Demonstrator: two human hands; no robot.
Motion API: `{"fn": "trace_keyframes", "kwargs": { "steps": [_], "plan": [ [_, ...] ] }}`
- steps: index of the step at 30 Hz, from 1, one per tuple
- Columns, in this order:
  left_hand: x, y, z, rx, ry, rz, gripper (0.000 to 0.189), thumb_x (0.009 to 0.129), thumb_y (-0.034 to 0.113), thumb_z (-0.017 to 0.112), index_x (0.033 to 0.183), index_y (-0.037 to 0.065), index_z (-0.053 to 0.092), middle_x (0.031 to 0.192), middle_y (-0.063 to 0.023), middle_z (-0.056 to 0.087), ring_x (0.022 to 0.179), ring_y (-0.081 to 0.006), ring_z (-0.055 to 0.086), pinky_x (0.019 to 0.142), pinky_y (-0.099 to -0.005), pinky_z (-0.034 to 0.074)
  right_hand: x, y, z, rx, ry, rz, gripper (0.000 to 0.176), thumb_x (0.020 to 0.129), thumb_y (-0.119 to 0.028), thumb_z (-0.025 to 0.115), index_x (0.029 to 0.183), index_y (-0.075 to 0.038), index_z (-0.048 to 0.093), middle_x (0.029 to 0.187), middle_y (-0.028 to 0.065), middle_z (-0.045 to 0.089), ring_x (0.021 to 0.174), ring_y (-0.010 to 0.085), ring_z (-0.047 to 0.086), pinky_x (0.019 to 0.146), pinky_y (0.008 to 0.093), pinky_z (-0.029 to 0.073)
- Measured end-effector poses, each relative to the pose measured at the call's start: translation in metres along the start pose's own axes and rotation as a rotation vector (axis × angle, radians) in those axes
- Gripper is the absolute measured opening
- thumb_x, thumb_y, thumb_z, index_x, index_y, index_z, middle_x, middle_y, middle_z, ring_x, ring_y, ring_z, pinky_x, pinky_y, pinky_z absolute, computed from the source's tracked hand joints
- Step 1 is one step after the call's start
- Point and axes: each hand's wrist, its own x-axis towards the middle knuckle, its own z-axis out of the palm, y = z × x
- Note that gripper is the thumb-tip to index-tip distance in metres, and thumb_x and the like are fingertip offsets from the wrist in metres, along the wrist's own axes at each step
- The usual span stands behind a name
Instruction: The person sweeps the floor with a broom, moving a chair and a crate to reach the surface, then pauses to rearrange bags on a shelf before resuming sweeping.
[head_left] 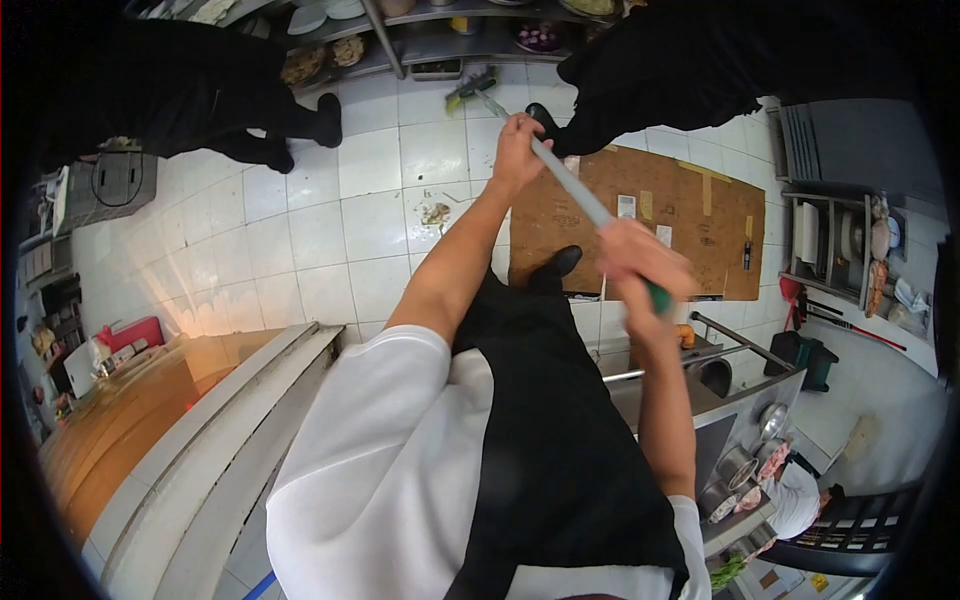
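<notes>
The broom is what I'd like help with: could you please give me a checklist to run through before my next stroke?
1. Grip on the broom handle: left hand lower down, right hand near the green top end, both closed round it: ok.
2. Broom head touching the floor: cannot tell.
3. Space around the head: another person's black shoe is close beside it: not ok.
4. Debris located: on the tiles left of the handle: ok.
5. Cardboard mat lying flat: ok.
</notes>
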Motion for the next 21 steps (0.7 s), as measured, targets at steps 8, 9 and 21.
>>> {"fn": "trace_keyframes", "kwargs": {
  "steps": [8,9,21],
  "plan": [
    [0.003,-0.053,0.049,0.075,-0.117,-0.193,0.055,0.075,0.025,0.083,0.124,0.010,0.061,0.153,-0.0282,0.038,0.138,-0.0419,0.045,0.114,-0.0423,0.041,-0.030,0.075,0.047,0.010,0.191,0.079,0.011,0.079,0.009,0.052,0.082,0.006,0.062,0.075,0.0128,0.061,0.076,0.0270,0.063,0.091,0.0425,0.053],
    [0.001,-0.060,0.054,0.088,-0.091,-0.151,0.051,0.077,0.026,0.082,0.121,0.011,0.063,0.150,-0.0260,0.044,0.135,-0.0414,0.047,0.111,-0.0437,0.042,-0.034,0.074,0.050,0.008,0.266,0.100,0.012,0.083,0.008,0.050,0.085,0.006,0.062,0.077,0.0115,0.063,0.079,0.0249,0.063,0.092,0.0424,0.052],
    [-0.106,0.113,-0.050,0.003,-0.589,0.056,0.050,0.089,0.039,0.068,0.055,0.003,0.060,0.057,-0.0209,0.058,0.060,-0.0437,0.060,0.062,-0.0517,0.048,-0.015,-0.102,-0.022,0.398,0.308,0.164,0.016,0.092,-0.008,0.061,0.080,0.001,0.057,0.064,0.0093,0.054,0.056,0.0167,0.050,0.060,0.0352,0.048]
  ]
}}
